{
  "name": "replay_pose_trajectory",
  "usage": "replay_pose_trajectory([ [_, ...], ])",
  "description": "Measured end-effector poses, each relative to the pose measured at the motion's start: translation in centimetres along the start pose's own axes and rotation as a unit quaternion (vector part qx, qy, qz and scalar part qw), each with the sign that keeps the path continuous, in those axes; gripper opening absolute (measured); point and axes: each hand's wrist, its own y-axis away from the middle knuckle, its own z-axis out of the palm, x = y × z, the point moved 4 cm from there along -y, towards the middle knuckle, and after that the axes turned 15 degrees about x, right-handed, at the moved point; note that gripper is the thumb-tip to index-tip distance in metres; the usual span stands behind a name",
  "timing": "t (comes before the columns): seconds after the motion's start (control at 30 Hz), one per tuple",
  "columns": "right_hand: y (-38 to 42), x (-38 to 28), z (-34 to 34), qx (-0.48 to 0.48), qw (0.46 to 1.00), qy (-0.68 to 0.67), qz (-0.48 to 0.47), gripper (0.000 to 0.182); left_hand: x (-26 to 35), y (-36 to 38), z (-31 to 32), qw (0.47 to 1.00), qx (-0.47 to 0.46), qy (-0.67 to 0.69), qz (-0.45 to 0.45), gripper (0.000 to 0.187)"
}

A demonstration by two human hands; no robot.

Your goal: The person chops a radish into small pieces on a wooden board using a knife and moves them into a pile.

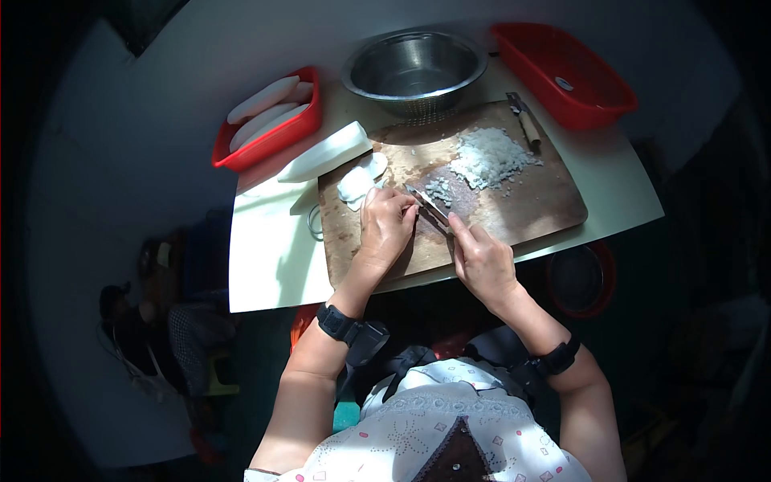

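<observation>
My right hand (pixel 485 255) is wrapped round the handle of a knife (pixel 430 207), whose blade points up and left over the wooden cutting board (pixel 530 213). Close against the blade, my left hand (pixel 387 221) has its fingers bent and pressed together on the board; what lies under them is hidden. White slices (pixel 359 181) lie just above the left hand. Small chopped white bits (pixel 439 190) sit beyond the knife tip, and a larger chopped heap (pixel 491 156) is at the board's upper right. A peeled white radish (pixel 325 153) rests across the board's upper left edge.
A steel bowl (pixel 414 68) stands behind the board. A red basket (pixel 267 120) of white radishes is at the left, a red tray (pixel 566 76) at the right. A peeler (pixel 525 123) lies on the board's right edge. Another person (pixel 161 337) sits at lower left.
</observation>
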Motion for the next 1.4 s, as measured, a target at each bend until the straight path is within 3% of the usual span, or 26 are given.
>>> replay_pose_trajectory([
  [0.47, 0.1, -0.4, 0.2, -0.006, 0.998, 0.042, -0.052, 0.043, -0.3, 0.5, 0.9, 1.0, 0.013, -0.013, -0.007, 0.003],
  [0.67, -0.1, -0.1, 1.0, -0.024, 0.998, 0.043, -0.041, 0.044, -0.5, 0.8, 0.9, 1.0, 0.023, 0.003, -0.02, 0.003],
  [0.77, -0.3, 0.3, 0.2, -0.008, 1.0, 0.024, 0.01, 0.042, -0.7, 1.1, 1.0, 0.999, 0.039, 0.012, -0.03, 0.004],
  [1.1, -0.1, -0.1, -0.3, 0.003, 0.999, 0.013, -0.04, 0.036, -0.9, 1.4, 1.1, 0.998, 0.055, 0.018, -0.031, 0.004],
  [1.4, -0.2, -0.4, 0.3, -0.029, 0.997, 0.046, -0.051, 0.042, -0.6, 1.3, 0.9, 0.999, 0.043, 0.011, -0.025, 0.004],
])
